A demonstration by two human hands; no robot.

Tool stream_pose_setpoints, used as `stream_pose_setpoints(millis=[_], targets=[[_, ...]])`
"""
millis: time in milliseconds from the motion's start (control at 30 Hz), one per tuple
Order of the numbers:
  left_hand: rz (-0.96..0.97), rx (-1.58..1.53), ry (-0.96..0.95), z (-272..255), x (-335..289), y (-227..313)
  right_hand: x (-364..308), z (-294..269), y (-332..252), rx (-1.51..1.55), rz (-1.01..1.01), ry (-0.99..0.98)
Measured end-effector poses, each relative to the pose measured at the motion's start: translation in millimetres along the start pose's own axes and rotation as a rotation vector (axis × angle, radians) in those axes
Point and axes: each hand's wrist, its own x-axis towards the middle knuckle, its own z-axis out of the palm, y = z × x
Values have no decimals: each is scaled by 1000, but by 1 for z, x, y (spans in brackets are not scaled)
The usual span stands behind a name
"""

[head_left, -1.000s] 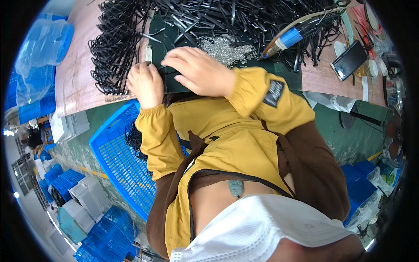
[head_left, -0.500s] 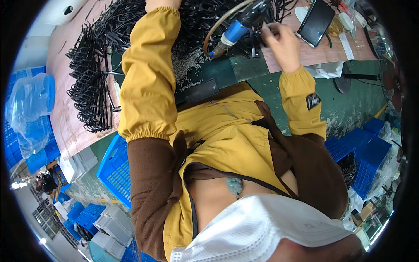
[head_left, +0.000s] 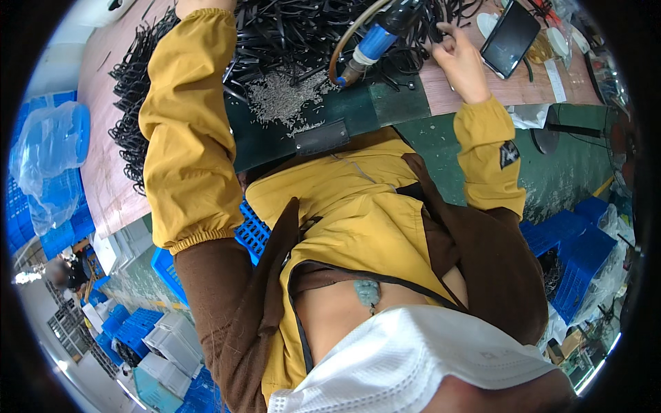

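My left hand (head_left: 200,5) is at the top edge, at the far side of a heap of black straps (head_left: 296,27). Its fingers are cut off by the picture's edge. Right of the heap, my right hand (head_left: 463,67) is raised over the pinkish tabletop, fingers loosely bent and apart, with nothing visible in them. A blue and black cylindrical tool (head_left: 375,43) with a tan hose stands between my hands, apart from both. Small grey pieces (head_left: 279,96) lie scattered on the dark green mat (head_left: 344,107) in front of the heap.
A dark-screened phone (head_left: 510,38) lies right of my right hand. Bundled black straps (head_left: 127,89) hang along the table's left side. A small black block (head_left: 322,138) sits at the near edge. Blue crates (head_left: 585,237) stand on the floor at right.
My left arm has swung left, uncovering more of the grey pieces. My right hand has moved slightly right, away from the tool, and its fingers have spread a little.
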Motion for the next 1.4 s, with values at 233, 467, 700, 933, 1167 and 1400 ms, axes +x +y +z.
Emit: stream_pose_setpoints(millis=[233, 467, 700, 933, 1167, 1400], targets=[[-28, -1486, 338, -30, -46, -51, -50, -25, -58, 630, 224, 179], [-390, -1986, -137, -39, -250, -42, -80, 70, -157, 368, -477, -390], [-1137, -2101, -1146, -22, -376, -17, -90, 111, -156, 721, -112, -494], [-1086, -2058, -1105, -15, -379, -18, -92, 135, -156, 808, -70, -616], [-1050, -2026, -1108, -14, -376, -19, -94, 141, -154, 890, -76, -560], [-951, -1890, -1059, -12, -369, -16, -68, 138, -167, 501, -489, -576]])
